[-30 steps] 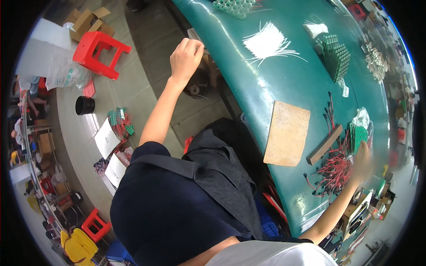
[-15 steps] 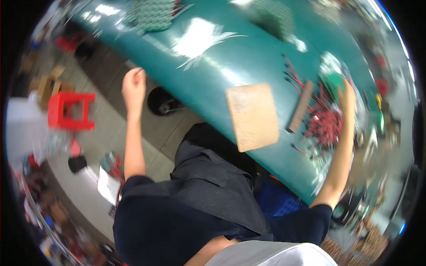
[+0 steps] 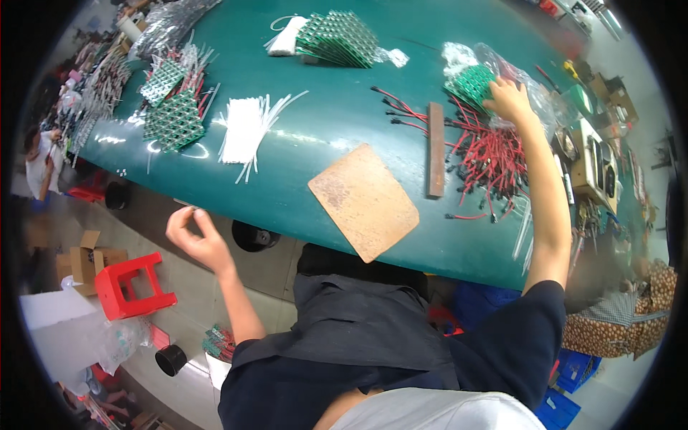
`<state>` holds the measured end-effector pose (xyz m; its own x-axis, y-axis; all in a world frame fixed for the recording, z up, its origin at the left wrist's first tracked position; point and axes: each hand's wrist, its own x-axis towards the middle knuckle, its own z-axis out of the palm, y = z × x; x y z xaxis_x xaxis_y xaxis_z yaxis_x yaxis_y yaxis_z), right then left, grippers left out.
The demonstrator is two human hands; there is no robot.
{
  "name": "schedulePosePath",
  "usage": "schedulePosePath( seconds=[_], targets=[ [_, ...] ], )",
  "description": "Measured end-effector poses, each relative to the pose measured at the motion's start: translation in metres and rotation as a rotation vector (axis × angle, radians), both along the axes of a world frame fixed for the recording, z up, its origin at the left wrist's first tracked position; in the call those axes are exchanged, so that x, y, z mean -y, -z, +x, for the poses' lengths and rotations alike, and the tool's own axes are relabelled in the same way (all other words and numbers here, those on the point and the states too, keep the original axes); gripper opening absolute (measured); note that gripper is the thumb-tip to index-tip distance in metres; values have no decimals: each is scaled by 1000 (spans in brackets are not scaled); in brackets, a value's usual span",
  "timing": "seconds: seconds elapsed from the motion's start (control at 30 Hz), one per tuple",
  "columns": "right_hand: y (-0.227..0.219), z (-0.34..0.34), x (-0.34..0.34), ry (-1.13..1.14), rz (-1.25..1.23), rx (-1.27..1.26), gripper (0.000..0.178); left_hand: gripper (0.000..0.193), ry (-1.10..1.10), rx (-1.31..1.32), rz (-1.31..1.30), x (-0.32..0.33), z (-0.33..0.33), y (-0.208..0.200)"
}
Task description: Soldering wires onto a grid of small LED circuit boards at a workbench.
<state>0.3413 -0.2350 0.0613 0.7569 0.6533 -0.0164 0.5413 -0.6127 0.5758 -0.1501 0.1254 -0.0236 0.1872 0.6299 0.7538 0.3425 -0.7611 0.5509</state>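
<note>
My right hand (image 3: pixel 510 102) reaches over the table, its fingers bent on the right edge of a stack of green circuit boards (image 3: pixel 471 87). Just below that hand lies a heap of red wires with black connectors (image 3: pixel 494 156). A brown bar (image 3: pixel 436 150) rests along the heap's left side. My left hand (image 3: pixel 197 236) hangs off the table's front edge, fingertips curled to the thumb, with nothing visible in it. Between my hands a worn tan board (image 3: pixel 367 203) lies at the table's near edge.
On the green table (image 3: pixel 287 193) are a bundle of white strips (image 3: pixel 244 132), a stack of green boards (image 3: pixel 337 39) and more boards with red wires (image 3: pixel 174 118). Clear plastic bags (image 3: pixel 534 79) lie beyond my right hand. A red stool (image 3: pixel 136 287) stands on the floor at left.
The whole view has turned, so the table now runs across more level. My right hand remains at the green boards. The left hand's fingers have loosened into a ring.
</note>
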Motion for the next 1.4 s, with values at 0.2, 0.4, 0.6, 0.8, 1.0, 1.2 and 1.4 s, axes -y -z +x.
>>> schedulePosePath(
  seconds=[0.2, 0.4, 0.6, 0.8, 1.0, 1.2, 1.4],
  targets=[
    [25, -19, -146, -393, 911, -347, 85, 42, 1010, 358, -965, 16, 178, -67],
    [56, -84, -296, -218, 1037, -419, 116, 47, 377, -195, -702, -112, 361, -12],
    [55, -59, -286, -138, 1129, -337, 108, 44, 677, -164, -505, -44, 384, -46],
    [43, -59, -286, -29, 1508, -326, 78, 37, 984, -69, -558, -40, 393, -32],
    [59, -30, -257, 147, 1883, -287, 68, 46, 1254, -16, -695, 0, 398, -27],
    [51, -24, -217, 243, 2855, -1102, 34, 63, 1196, -209, -606, 16, 406, -13],
    [23, -8, -97, 81, 2912, -734, 38, 54, 1396, -227, -593, 93, 397, -63]
  ],
)
